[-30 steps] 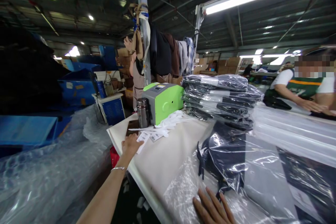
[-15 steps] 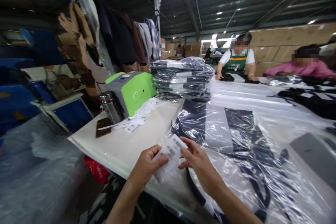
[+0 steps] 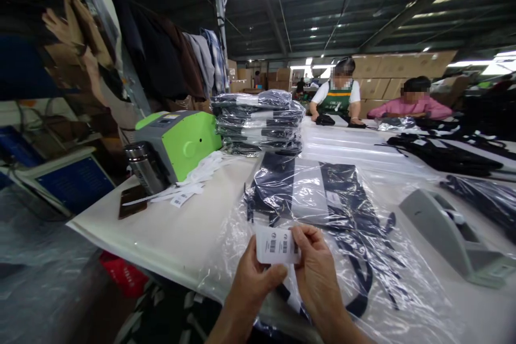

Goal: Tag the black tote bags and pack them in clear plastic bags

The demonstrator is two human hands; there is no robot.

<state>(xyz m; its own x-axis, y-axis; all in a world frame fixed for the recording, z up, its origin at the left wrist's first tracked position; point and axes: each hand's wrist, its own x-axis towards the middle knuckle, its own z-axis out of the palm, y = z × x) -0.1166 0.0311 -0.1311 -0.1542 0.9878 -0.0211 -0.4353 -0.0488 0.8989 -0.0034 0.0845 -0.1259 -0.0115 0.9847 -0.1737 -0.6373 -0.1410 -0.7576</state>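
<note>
A small white sheet of barcode labels (image 3: 274, 246) is held up in front of me, its printed side facing the camera. My left hand (image 3: 256, 274) grips its left and lower edge, thumb across the bottom. At the right edge, my right hand (image 3: 316, 258) pinches it between thumb and fingers. Below and behind the labels lies a dark garment in a clear plastic bag (image 3: 341, 183), with a grey-white strip across its middle and dark straps lower down. Both wrists rest above the loose end of that bag.
A green and grey machine (image 3: 189, 142), a steel flask (image 3: 143, 166), a phone (image 3: 133, 201) and white label strips (image 3: 201, 169) occupy the table's left. Behind stands a stack of bagged garments (image 3: 258, 123). A grey tape dispenser (image 3: 455, 236) sits right. Two people work across the table.
The view has swung right. The label sheet has turned from tilted to nearly level and faces me; my right hand has closed on its right edge.
</note>
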